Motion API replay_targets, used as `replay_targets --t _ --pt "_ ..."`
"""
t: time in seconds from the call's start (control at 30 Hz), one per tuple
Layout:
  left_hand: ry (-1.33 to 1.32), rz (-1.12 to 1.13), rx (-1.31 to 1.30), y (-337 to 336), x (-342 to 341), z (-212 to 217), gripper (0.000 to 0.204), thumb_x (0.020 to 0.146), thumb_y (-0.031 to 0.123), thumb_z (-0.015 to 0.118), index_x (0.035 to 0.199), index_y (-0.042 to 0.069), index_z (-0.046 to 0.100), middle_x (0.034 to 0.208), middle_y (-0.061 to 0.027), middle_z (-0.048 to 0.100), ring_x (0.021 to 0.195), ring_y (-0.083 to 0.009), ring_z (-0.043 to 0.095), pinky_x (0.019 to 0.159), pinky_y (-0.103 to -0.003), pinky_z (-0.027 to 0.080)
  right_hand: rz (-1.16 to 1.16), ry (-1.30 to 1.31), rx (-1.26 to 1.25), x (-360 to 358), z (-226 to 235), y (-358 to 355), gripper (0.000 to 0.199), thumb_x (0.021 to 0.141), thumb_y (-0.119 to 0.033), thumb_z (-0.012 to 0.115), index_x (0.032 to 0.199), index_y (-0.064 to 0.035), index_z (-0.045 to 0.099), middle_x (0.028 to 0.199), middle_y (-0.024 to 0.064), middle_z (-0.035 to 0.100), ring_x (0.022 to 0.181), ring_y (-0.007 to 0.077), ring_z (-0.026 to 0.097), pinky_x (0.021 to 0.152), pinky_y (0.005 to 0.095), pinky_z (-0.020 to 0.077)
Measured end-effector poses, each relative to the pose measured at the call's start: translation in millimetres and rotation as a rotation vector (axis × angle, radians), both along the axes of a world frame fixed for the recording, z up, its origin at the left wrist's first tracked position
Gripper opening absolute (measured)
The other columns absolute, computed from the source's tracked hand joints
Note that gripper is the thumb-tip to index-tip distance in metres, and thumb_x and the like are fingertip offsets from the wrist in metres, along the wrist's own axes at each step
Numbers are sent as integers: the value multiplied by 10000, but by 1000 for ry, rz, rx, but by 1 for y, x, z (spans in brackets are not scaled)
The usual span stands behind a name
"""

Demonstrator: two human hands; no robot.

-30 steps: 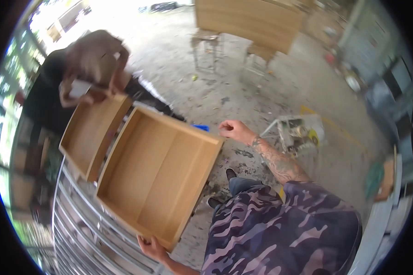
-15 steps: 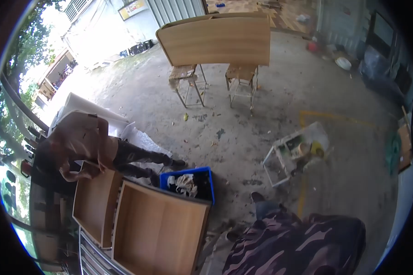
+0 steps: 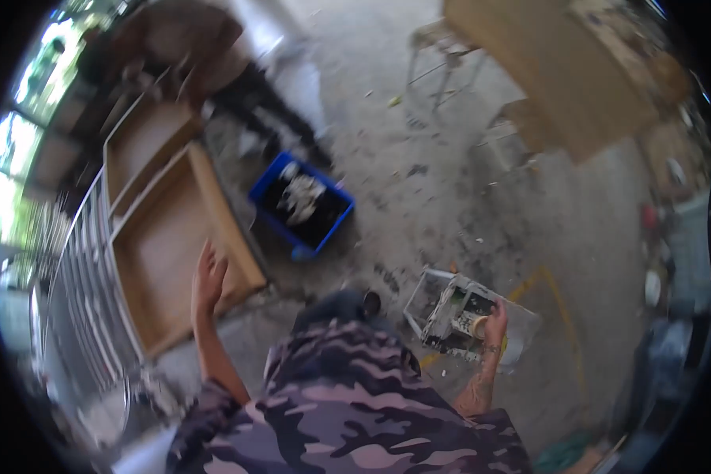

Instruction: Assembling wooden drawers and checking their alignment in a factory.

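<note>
My left hand (image 3: 208, 278) is raised with fingers stretched out, above a shallow light-wood tray-like panel with raised edges (image 3: 162, 245). I see nothing in it. My right hand (image 3: 494, 325) hangs above a small whitish frame stand (image 3: 434, 304) on the floor, which carries tubs and other items. A pale round tub (image 3: 479, 325) shows just beside its fingers, apparently lower down. The right fingers look partly bent and are blurred, so their grip is unclear. Both forearms come out of camouflage sleeves.
A blue crate (image 3: 306, 245) with crumpled pale cloths stands on the concrete floor. Another person (image 3: 182, 55) bends over a second wood panel (image 3: 146, 146) at the far left. Metal rails (image 3: 79, 292) lie beneath the panels. A large wooden panel (image 3: 553, 71) rests on stools at the far right.
My view has turned right and tilted down, blurring the picture. Both my hands and forearms have come into view. The raised panel on stools now sits farther right.
</note>
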State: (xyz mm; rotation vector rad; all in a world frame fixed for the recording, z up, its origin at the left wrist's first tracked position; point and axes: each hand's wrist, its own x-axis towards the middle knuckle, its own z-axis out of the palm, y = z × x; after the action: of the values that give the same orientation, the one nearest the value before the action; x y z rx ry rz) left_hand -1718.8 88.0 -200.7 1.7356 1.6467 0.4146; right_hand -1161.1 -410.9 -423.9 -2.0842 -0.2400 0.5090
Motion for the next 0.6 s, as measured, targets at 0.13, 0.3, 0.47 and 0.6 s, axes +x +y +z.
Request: replay_targets --t 0.13,0.3,0.47,0.6 --pt "-50 80 80 17 46 17 343 1001 262 716 1231 8 716 1370 -215 664 1281 -287 630 1035 -379 503 59 98 -300 28 -92 -63 421 949 35 536 1365 41 599 1291 125 696 1148 251 663 971 384 521" --pt "-135 239 273 13 114 42 300 1014 100 685 1294 1 646 1372 -145 661 982 -140 696 821 -283 541 644 120 -618 -69 -162 -117 81 882 -111 632 907 -55 684 907 144 668 881 245 682 777 417 545" --pt "-673 134 -108 33 209 0 817 898 -101 675 1626 85 356 1562 -107 497 1048 -132 692 1000 -358 537 532 188 -534 -23 -79 85 200 884 -218 690 925 -27 731 805 157 687 819 226 692 741 409 544" --pt "-166 -112 114 110 269 -57 1033 815 -29 698 1688 103 161 1736 -141 147 1429 -338 517 1191 -444 402 470 257 -599 38 -70 75 299 886 -299 735 938 -6 766 729 166 702 773 211 700 714 403 544"
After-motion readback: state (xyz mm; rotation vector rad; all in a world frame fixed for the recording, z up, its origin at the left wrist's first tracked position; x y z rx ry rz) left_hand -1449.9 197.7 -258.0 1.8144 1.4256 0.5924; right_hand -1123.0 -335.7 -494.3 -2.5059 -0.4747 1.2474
